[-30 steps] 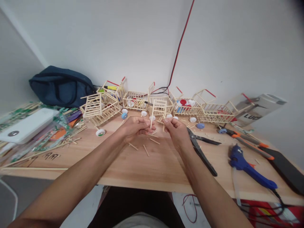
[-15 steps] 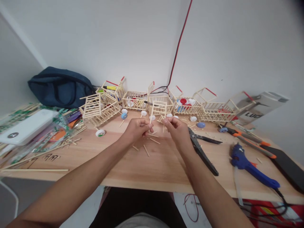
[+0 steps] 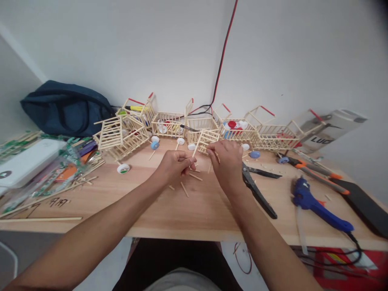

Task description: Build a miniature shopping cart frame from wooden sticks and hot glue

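Note:
My left hand (image 3: 178, 163) is closed in a pinch on a long stick at the left edge of a small wooden stick frame (image 3: 206, 139). The frame is ladder-like, with several thin crossbars, and is held tilted above the table. My right hand (image 3: 227, 163) is closed with its fingertips at the frame's lower right side; the back of the hand hides part of that edge. Below the hands lie loose short sticks (image 3: 196, 177). Just behind the frame stands a stick-built miniature cart (image 3: 201, 123), partly covered by it.
More miniature carts (image 3: 274, 139) line the wall, and one stick cart (image 3: 121, 137) tilts at left. Black-handled cutters (image 3: 257, 196), a blue glue gun (image 3: 318, 210) and orange-handled pliers (image 3: 325, 178) lie right. A white power bank (image 3: 33, 161) and blue bag (image 3: 66, 109) are left.
The stick frame has tilted clockwise. My right hand has turned over, its back now facing up more, while my left hand keeps its pinch. The camera view has shifted slightly.

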`<state>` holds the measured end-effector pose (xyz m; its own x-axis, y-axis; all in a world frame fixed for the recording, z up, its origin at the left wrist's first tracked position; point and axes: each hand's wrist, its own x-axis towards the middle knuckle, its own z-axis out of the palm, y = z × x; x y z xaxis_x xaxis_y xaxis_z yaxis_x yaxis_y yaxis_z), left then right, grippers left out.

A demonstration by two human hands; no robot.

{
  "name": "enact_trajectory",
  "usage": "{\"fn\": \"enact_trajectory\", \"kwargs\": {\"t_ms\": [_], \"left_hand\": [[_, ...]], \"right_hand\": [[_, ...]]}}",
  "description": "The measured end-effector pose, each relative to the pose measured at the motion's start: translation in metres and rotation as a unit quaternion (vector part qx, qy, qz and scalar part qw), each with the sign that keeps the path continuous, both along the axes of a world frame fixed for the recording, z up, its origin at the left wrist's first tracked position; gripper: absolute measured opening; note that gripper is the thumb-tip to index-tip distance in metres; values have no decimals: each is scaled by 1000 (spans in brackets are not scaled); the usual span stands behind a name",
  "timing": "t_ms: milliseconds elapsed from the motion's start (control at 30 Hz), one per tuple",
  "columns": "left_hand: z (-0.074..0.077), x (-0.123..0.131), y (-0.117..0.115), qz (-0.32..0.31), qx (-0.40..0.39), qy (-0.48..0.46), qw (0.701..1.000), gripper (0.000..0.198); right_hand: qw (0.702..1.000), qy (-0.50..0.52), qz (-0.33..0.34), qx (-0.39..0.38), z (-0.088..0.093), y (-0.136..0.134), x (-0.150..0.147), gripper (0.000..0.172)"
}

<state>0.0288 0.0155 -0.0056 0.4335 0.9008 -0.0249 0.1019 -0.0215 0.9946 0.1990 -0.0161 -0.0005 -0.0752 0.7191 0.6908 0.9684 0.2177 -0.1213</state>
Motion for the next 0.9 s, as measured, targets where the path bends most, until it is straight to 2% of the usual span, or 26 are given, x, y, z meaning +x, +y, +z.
{"fn": "enact_trajectory", "kwargs": {"t_ms": [900], "left_hand": [[1,1,-2,-12,-1,14,1000,25]], "right_hand": [[999,-29,-15,-4,-2,1,-2,16]]}}
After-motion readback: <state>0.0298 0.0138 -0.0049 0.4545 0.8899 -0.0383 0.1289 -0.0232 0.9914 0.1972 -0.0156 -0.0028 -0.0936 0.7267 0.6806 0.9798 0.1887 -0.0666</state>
